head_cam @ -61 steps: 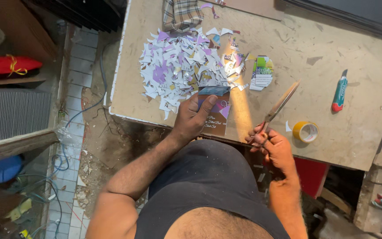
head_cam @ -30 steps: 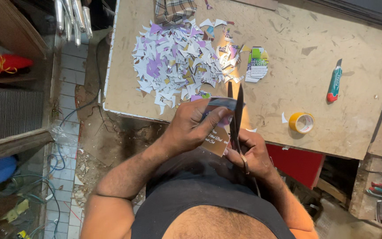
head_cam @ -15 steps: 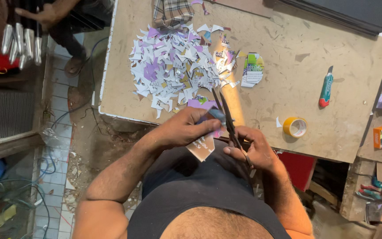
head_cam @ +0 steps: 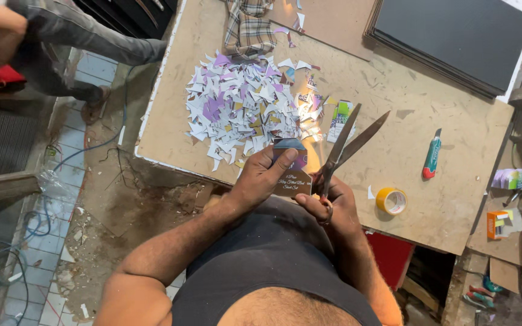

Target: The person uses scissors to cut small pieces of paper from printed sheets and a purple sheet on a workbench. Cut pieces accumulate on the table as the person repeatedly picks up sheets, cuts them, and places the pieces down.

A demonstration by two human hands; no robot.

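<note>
Left hand [head_cam: 261,178] pinches a small printed card [head_cam: 292,172] at the table's near edge, while the right hand [head_cam: 327,202] holds scissors [head_cam: 348,142] with blades spread wide. Cutting looks underway; closing the blades on the card seems the next need, beside the heap of paper scraps [head_cam: 246,108].

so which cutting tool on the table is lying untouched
The green utility knife, lying alone on the table right of the tape roll. The scissors are open in the right hand.

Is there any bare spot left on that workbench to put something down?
Yes: the wooden table is bare between the scissors, the dark boards and the green utility knife. Also beyond the yellow tape roll. The left half is crowded with the pile of paper scraps.
</note>
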